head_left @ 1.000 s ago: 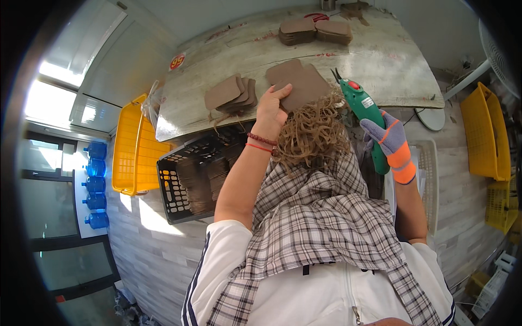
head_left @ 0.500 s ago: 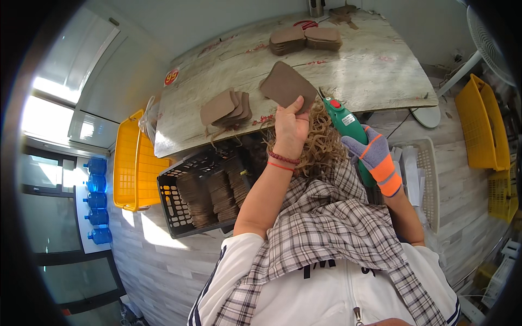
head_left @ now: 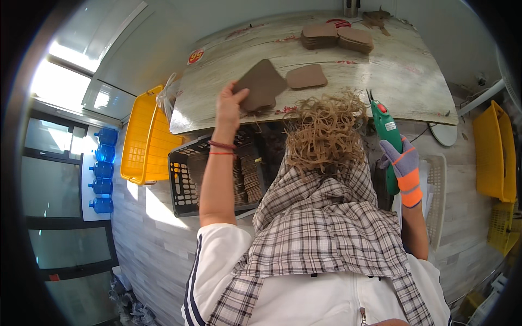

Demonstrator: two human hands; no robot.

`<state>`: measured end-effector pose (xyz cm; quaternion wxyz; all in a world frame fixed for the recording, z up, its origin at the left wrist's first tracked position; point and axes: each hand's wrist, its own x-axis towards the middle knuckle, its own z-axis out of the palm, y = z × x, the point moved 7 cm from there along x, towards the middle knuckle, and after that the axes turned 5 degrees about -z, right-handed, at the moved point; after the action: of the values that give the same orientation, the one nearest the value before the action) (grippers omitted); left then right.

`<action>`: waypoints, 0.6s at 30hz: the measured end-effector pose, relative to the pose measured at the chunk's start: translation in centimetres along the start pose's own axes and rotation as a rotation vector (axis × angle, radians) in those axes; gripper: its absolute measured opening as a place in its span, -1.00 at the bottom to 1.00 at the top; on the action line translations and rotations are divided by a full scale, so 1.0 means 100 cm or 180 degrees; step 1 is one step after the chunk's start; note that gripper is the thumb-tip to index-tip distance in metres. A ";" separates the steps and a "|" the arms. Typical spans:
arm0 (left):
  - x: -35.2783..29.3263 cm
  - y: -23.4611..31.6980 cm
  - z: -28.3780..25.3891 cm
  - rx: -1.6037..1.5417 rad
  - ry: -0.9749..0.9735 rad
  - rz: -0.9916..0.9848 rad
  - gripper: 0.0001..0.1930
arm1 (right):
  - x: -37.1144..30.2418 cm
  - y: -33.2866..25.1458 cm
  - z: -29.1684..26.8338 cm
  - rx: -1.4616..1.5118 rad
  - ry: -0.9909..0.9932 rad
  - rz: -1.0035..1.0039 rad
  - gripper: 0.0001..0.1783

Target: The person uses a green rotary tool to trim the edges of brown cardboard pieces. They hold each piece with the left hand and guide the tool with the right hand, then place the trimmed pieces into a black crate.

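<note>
In my bare left hand (head_left: 229, 105) is a brown sheet with rounded corners (head_left: 263, 81), gripped at its left edge. It hangs over several similar brown pieces (head_left: 266, 105) near the table's front edge and hides most of them. Just right of it, another brown piece (head_left: 306, 76) lies flat on the table. My right hand (head_left: 401, 156), in a grey and orange glove, is wrapped round green electric scissors (head_left: 385, 126) with a red button, blades pointing up beside the table edge. A heap of curly brown trimmings (head_left: 325, 133) rests on my plaid apron (head_left: 321, 217).
Two stacks of brown pieces (head_left: 319, 37) sit far back on the wooden table (head_left: 228, 60). A black crate (head_left: 182, 190) full of stacked pieces stands below its front edge. Yellow baskets (head_left: 142, 136) flank both sides, and a white basket (head_left: 437, 201) is at right.
My left hand has moved left with the brown sheet, from above the trimmings to over the left pieces. The flat piece now shows. My right hand still holds the scissors.
</note>
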<state>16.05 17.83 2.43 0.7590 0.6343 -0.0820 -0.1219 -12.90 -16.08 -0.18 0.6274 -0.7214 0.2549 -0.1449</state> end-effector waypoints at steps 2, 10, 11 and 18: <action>0.025 0.007 -0.058 0.0312 0.0169 -0.0109 -0.69 | 0.001 0.005 0.001 0.0024 -0.0012 -0.0023 -0.58; 0.060 0.012 0.015 0.5110 0.0918 0.2446 -0.59 | 0.004 0.010 0.001 0.0129 -0.0010 0.0089 -0.53; 0.063 0.006 0.047 0.5071 0.0555 0.2602 -0.57 | 0.003 0.010 0.000 0.0153 -0.0008 0.0143 -0.52; 0.115 -0.113 0.128 0.5663 -0.0794 0.0803 -0.51 | 0.000 0.004 0.007 0.0054 -0.0061 0.0079 -0.57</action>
<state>22.52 0.53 -6.73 -0.0180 0.9549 -0.2964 0.0027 -12.62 -15.56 -0.72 0.6377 -0.7142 0.2565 -0.1322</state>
